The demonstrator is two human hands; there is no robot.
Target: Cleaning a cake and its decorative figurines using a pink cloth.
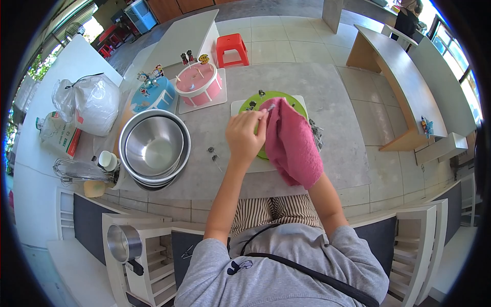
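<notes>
Over a green round board, on a white square board on the grey table, my left hand pinches a small light-coloured piece against a pink cloth. That cloth covers my right hand, so its fingers are hidden; only the wrist and forearm show below it. Small dark decorations on picks are at the green board's upper left. More dark-topped picks lie on the table left of my left hand. A bunch of clear and dark pieces shows partly behind the cloth.
Nested metal bowls stand at the left. Behind them are a blue cake and a pink cake with toppers. Whisks and a tied plastic bag are farther left. A red stool stands beyond the table. A person is far off at the upper right.
</notes>
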